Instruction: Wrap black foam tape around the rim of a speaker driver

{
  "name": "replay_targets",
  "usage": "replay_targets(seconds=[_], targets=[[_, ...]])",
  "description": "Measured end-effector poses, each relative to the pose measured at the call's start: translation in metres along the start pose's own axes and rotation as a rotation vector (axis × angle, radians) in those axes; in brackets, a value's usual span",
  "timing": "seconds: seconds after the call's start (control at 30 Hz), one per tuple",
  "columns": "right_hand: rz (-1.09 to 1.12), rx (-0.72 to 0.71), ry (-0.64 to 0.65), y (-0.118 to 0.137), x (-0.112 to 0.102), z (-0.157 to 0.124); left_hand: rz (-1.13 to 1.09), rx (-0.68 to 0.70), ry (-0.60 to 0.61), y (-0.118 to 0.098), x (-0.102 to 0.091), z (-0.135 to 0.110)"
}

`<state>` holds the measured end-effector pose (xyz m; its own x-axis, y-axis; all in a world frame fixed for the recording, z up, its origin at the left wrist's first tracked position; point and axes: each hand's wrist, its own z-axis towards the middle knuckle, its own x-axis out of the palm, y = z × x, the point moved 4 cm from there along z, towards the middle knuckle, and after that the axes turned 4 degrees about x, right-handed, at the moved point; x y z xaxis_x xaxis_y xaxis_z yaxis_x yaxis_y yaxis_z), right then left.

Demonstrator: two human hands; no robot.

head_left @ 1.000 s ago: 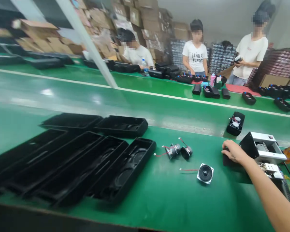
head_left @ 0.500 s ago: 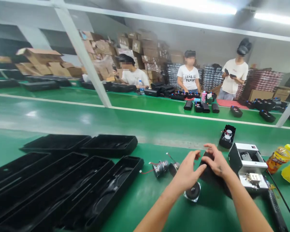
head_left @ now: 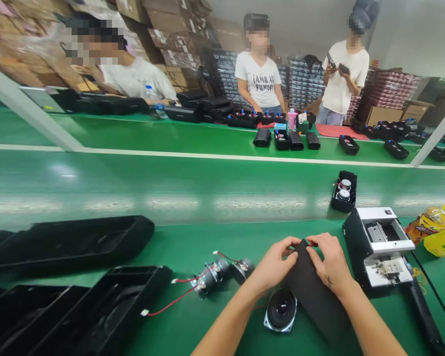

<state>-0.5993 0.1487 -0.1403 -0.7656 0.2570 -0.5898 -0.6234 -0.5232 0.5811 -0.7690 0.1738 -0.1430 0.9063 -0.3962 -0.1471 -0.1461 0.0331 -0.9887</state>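
Observation:
Both hands are closed on the far end of a long black speaker housing (head_left: 317,296), whose plain flat face is turned up. My left hand (head_left: 276,264) pinches its left corner between thumb and fingers. On the right corner, my right hand (head_left: 330,262) grips in the same way, thumb on the flat face. The housing's underside is hidden. Just left of it a loose speaker driver (head_left: 282,309) lies cone up on the green table. Beyond my left wrist are more drivers (head_left: 211,277) with red wires and white plugs.
Open black housings (head_left: 107,306) fill the left side. At right stands a white and black machine (head_left: 380,247), with a black-handled tool (head_left: 424,311) and drink bottles (head_left: 435,225) beside it. A housing with two drivers (head_left: 344,193) sits farther back. Several people work across the bench.
The view has shifted toward the right and closer. My hands have come together onto the end of the black housing, and more of its flat face shows.

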Motion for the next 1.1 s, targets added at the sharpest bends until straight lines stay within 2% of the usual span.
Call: replay_targets(seconds=[0.27,0.47,0.63,0.83,0.97,1.1], targets=[[-0.074,0.031,-0.043,0.015,-0.005,-0.004,-0.004,0.020,-0.040,0.006,0.010,0.003],[-0.030,0.113,-0.018,0.018,-0.007,-0.005,0.142,0.064,-0.050,-0.010,0.013,-0.006],[0.026,0.238,0.030,0.015,-0.010,-0.002,0.287,0.099,-0.019,-0.026,0.013,-0.009],[0.124,0.433,0.136,0.015,-0.007,0.005,0.443,0.124,0.043,-0.026,0.003,-0.006],[0.241,0.555,0.141,0.010,-0.007,0.010,0.523,0.143,0.066,-0.025,0.000,-0.002],[0.394,0.633,0.094,0.006,-0.007,0.010,0.496,0.092,0.066,-0.026,0.000,0.000]])
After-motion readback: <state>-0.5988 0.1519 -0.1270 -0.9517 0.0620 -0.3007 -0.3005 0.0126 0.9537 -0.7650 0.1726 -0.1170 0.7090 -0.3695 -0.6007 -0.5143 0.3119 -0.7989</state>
